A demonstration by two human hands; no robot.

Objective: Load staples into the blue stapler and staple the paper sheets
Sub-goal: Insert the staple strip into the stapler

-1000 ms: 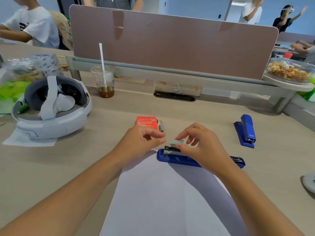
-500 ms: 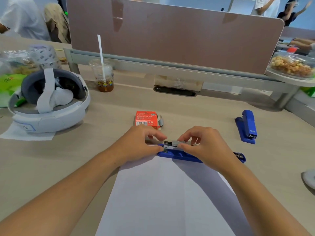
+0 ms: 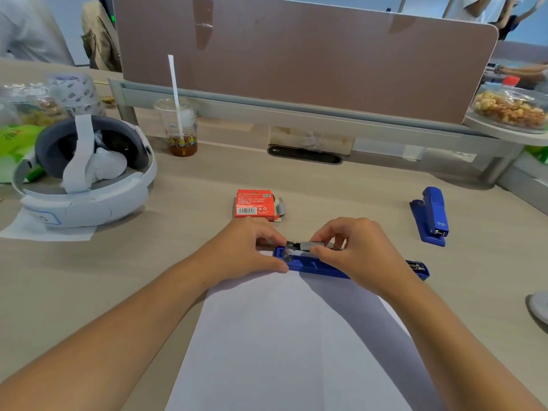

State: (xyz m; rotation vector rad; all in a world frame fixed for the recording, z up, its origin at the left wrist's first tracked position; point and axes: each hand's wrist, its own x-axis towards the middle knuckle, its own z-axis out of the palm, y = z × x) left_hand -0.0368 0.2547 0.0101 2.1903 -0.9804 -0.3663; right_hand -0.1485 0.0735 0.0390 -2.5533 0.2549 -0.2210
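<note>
Both hands have dropped onto the open blue stapler (image 3: 314, 266) at frame centre: left hand (image 3: 246, 250) grips its left end, right hand (image 3: 361, 253) pinches the staple strip (image 3: 311, 245) above it.

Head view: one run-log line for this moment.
phase: loading staples | left hand: grips open blue stapler front end | right hand: pinches staple strip at magazine | paper sheets: flat, near side | staple box: behind

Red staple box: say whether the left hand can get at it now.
Probably yes: the red staple box lies just beyond the left hand, nothing between them, though that hand must first let go of the opened blue stapler.
</note>
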